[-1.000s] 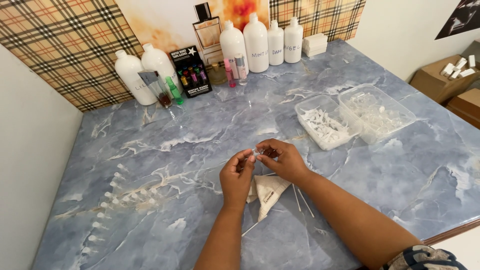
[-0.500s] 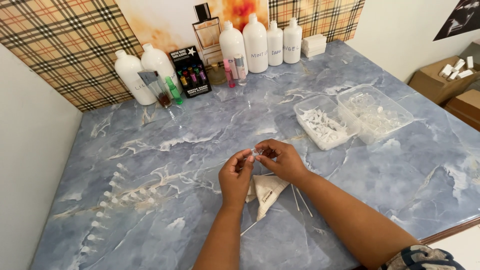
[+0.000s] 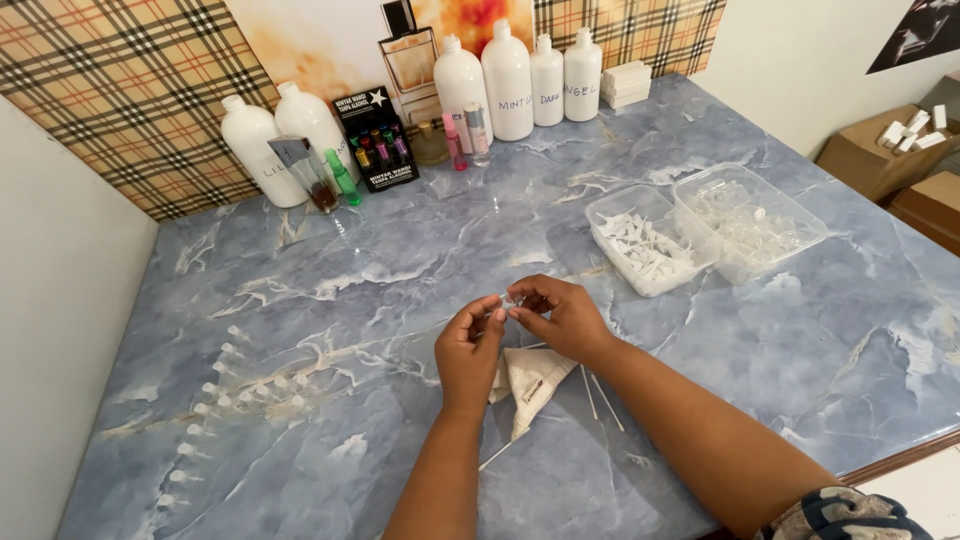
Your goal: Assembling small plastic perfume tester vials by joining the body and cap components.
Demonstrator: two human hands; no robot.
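Hands, left hand (image 3: 470, 345) and right hand (image 3: 560, 315), pinch small clear vial (image 3: 507, 303); black box (image 3: 376, 137) between white bottles (image 3: 508, 80).

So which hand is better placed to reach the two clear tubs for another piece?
Probably the right hand: the clear tubs sit on its side. The left hand pinches the tiny clear vial and would have to cross over.

Glossy blue marble-look tabletop (image 3: 400, 250), clear plastic tubs (image 3: 748, 215) — smooth, white plastic bottles (image 3: 508, 80), creased cloth (image 3: 535, 380)
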